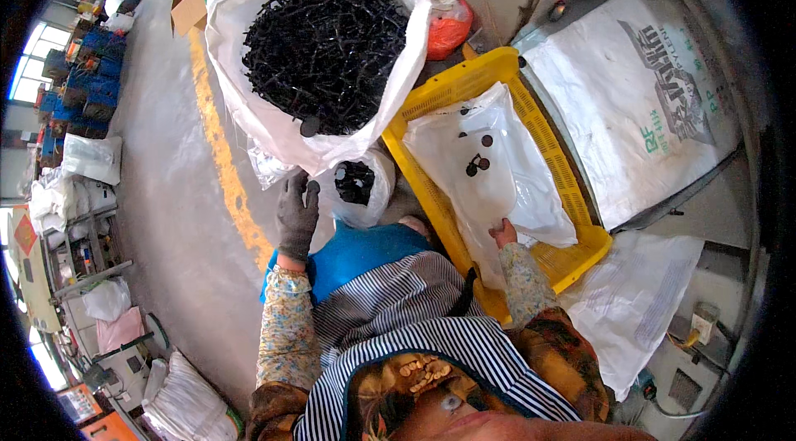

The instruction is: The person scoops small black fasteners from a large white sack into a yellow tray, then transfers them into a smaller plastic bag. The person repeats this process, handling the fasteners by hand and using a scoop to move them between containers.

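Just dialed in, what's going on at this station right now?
A person is seated between a big white sack full of black plastic parts and a yellow crate. Their gloved left hand holds a small black round piece at the sack's lower edge. Their bare right hand rests on the clear plastic bag lying in the crate, where a few dark round pieces already sit.

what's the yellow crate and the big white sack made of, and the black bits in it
Yellow crate: looks like moulded plastic, with perforated lattice walls and a matte finish. Big white sack: probably woven plastic, slightly shiny and creased. Black bits: likely moulded plastic parts, glossy with small highlights, though too small to be certain.
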The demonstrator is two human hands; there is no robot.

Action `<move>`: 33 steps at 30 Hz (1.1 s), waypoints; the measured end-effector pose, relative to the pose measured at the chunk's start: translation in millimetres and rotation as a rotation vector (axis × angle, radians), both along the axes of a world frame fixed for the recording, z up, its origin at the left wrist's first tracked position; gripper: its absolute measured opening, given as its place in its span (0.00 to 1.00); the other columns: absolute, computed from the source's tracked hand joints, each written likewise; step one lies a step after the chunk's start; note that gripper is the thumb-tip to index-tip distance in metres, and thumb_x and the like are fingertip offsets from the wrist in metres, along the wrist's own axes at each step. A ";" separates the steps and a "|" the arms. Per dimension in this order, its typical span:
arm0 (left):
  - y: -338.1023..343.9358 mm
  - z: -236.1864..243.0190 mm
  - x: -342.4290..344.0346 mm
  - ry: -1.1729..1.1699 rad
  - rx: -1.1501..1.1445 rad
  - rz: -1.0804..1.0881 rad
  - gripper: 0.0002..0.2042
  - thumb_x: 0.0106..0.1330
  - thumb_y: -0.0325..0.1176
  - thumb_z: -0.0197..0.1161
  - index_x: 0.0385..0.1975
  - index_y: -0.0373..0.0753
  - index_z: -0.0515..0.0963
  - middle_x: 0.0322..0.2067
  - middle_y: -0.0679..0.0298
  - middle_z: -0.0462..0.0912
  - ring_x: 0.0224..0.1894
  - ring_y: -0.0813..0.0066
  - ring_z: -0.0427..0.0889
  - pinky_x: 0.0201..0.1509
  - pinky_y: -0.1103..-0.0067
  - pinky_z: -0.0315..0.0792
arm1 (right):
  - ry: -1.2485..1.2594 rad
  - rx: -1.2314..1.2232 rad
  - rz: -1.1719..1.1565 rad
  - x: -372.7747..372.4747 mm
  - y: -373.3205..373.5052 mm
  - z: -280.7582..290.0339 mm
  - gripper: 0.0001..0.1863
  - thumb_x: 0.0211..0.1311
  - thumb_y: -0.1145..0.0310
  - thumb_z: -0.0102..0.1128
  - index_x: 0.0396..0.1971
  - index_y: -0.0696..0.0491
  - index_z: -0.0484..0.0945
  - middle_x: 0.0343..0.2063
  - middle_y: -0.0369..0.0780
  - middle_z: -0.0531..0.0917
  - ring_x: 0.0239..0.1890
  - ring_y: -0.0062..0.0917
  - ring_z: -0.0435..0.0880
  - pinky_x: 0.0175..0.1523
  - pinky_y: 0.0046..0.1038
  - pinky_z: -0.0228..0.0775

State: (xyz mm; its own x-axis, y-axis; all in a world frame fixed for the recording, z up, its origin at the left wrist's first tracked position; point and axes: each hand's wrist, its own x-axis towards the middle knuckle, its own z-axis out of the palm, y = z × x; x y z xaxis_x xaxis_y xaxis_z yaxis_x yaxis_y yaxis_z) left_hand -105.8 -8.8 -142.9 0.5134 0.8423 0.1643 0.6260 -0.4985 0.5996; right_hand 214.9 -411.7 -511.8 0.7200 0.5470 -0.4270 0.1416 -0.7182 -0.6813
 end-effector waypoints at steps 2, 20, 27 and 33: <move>-6.0 14.7 17.4 0.044 -0.009 -0.111 0.14 0.63 0.32 0.59 0.47 0.37 0.75 0.42 0.50 0.78 0.43 0.52 0.79 0.47 0.66 0.73 | 0.082 0.018 -0.020 -13.3 14.8 59.5 0.27 0.49 0.64 0.67 0.50 0.56 0.70 0.36 0.47 0.82 0.36 0.34 0.81 0.44 0.33 0.72; -107.9 20.4 153.3 0.436 0.190 -0.399 0.12 0.60 0.38 0.59 0.41 0.42 0.75 0.38 0.60 0.76 0.43 0.59 0.76 0.46 0.67 0.71 | -0.119 -0.070 0.249 -75.9 51.2 359.1 0.28 0.50 0.62 0.65 0.52 0.56 0.71 0.34 0.53 0.81 0.38 0.46 0.81 0.44 0.42 0.71; -100.0 6.5 121.3 0.314 0.137 -0.269 0.08 0.62 0.34 0.57 0.39 0.40 0.73 0.35 0.55 0.77 0.39 0.53 0.79 0.41 0.62 0.74 | -0.223 -0.023 0.316 -88.1 51.0 340.8 0.27 0.49 0.61 0.65 0.49 0.57 0.72 0.35 0.52 0.81 0.39 0.45 0.81 0.45 0.39 0.72; -84.5 18.3 92.1 -0.021 -0.032 -0.292 0.09 0.64 0.33 0.55 0.42 0.43 0.76 0.37 0.55 0.80 0.40 0.53 0.80 0.44 0.65 0.74 | -0.212 -0.016 0.370 -69.2 51.5 372.4 0.26 0.48 0.61 0.66 0.47 0.57 0.73 0.35 0.51 0.81 0.39 0.47 0.80 0.45 0.41 0.72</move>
